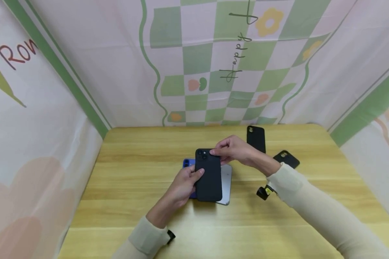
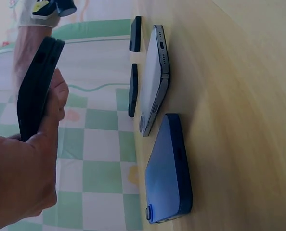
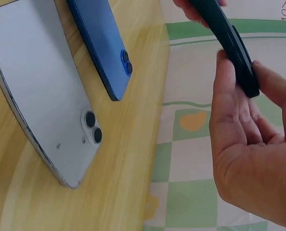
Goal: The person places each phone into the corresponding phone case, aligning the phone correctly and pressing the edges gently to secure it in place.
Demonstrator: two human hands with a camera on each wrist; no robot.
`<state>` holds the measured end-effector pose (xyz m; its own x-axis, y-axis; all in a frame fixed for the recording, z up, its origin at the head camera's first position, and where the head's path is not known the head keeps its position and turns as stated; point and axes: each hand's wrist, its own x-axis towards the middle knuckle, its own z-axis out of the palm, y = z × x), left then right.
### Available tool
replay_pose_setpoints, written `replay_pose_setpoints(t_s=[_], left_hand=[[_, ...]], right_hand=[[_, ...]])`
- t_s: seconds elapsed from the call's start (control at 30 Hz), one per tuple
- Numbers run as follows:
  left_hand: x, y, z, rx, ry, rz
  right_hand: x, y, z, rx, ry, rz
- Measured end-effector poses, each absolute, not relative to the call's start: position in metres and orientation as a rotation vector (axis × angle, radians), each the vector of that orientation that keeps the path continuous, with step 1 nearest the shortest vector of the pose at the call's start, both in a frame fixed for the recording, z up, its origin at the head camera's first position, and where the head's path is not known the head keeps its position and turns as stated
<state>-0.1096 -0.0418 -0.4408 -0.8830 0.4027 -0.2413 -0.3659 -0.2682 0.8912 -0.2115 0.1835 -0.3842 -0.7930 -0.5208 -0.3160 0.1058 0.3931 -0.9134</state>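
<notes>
Between both hands, raised above the table, is a phone in a black case (image 1: 210, 185), its camera lenses at the upper left in the head view. My left hand (image 1: 180, 182) grips its left edge, thumb lying over the back. At the top right corner, my right hand (image 1: 235, 150) pinches it between thumb and fingers. Below it on the table lie a blue phone (image 3: 100, 43) and a silver-white phone (image 3: 42, 82), side by side with their backs up. In the head view the held phone partly covers both.
Two black phone cases with camera cutouts lie on the wooden table (image 1: 123, 180) to the right: one case (image 1: 256, 139) near the back edge, the other case (image 1: 290, 160) behind the right forearm. Printed cloth walls (image 1: 197, 57) rise behind and beside the table.
</notes>
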Motion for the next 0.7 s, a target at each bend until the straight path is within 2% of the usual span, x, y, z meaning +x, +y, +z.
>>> replay_pose_setpoints(t_s=[0.7], left_hand=[[-0.111,-0.037,-0.440,-0.043,1.613,2.266]], right_hand=[[-0.182,0.174,-0.394,-0.293,2.170,-1.556]])
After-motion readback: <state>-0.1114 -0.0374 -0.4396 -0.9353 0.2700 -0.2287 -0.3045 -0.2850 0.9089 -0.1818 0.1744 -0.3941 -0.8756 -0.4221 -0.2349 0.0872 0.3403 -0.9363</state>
